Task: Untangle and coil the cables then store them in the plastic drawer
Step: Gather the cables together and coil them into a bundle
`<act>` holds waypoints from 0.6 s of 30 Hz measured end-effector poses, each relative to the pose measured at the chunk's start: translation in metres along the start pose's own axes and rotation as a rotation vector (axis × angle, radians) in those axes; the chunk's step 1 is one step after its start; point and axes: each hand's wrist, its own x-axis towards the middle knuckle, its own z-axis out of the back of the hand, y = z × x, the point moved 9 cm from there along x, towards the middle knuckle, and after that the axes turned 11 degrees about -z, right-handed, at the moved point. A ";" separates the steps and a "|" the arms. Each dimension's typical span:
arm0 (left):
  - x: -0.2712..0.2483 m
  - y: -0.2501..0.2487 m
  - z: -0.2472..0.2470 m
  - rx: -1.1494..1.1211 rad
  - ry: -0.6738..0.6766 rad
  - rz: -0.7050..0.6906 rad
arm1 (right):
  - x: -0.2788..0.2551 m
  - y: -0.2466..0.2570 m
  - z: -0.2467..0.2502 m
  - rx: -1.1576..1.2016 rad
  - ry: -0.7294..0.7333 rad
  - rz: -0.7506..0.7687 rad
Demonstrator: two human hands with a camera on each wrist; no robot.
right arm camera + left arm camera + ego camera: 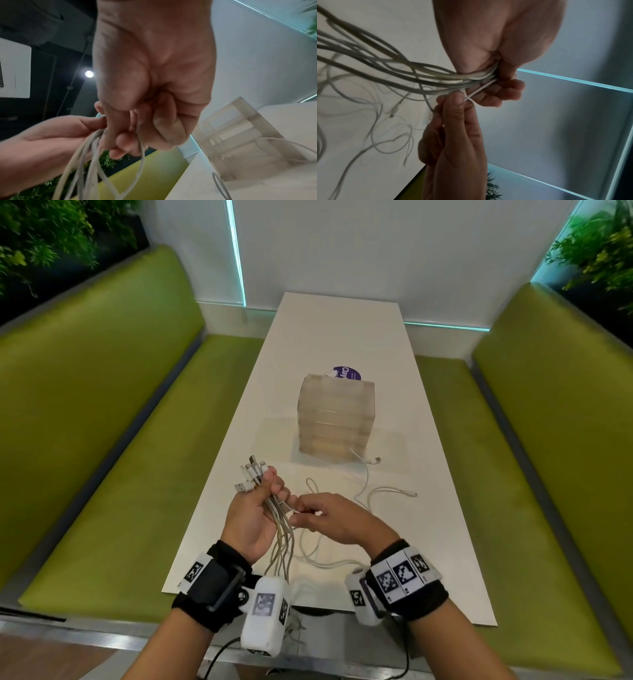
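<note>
My left hand (260, 508) grips a bundle of white cables (279, 537) above the table's near left part, their plugs (250, 474) fanned out past the fingers. The cords hang down toward the near edge. In the left wrist view the bundle (412, 75) runs into my left hand (496, 67). My right hand (329, 517) pinches one thin white cable (479, 89) right beside the left fingers; the right wrist view shows its fingers (154, 128) curled. The clear plastic drawer unit (337, 419) stands mid-table, shut. More white cable (370, 491) lies loose in front of it.
The white table (428, 440) runs away from me between two green benches (102, 422) (548, 440). A purple round sticker (347, 374) shows behind the drawer unit. Plants (603, 251) fill the far corners.
</note>
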 end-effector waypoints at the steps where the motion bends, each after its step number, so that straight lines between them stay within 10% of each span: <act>1: -0.002 0.001 -0.002 0.015 0.009 -0.009 | 0.003 0.000 -0.001 -0.061 0.019 -0.008; 6: -0.003 -0.013 -0.016 0.044 0.109 -0.078 | 0.028 0.011 -0.015 -0.335 -0.033 0.059; 18: 0.009 -0.074 0.023 0.195 -0.007 -0.279 | 0.025 -0.029 0.040 0.463 -0.297 0.042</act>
